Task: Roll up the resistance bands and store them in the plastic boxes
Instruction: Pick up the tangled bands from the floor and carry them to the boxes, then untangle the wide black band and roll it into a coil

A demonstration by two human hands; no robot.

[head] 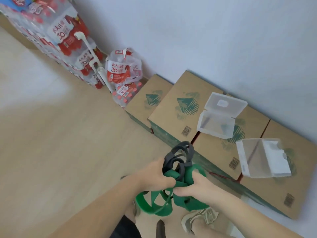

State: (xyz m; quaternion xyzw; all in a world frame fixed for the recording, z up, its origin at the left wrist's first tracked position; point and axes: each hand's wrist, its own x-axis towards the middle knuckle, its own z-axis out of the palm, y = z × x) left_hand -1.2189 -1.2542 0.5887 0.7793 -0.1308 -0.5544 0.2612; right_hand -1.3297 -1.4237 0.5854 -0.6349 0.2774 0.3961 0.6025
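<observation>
Left hand (155,176) and right hand (194,187) grasping green band (151,206), loops hanging below the grip, grey band (179,154) apparently tangled above.

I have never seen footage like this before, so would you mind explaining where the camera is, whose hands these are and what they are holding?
There is no machine here. One wide-angle camera is worn on a person's head and looks down at their own hands. The left hand and the right hand both grip a tangle of resistance bands: a green band and a dark grey band, not yet rolled up. A farther plastic box and a nearer plastic box, both clear, stand open on a row of cardboard cartons along the wall. I see nothing inside them. Farther back are packs of bottled water. A shoe shows on the floor below the hands.
</observation>
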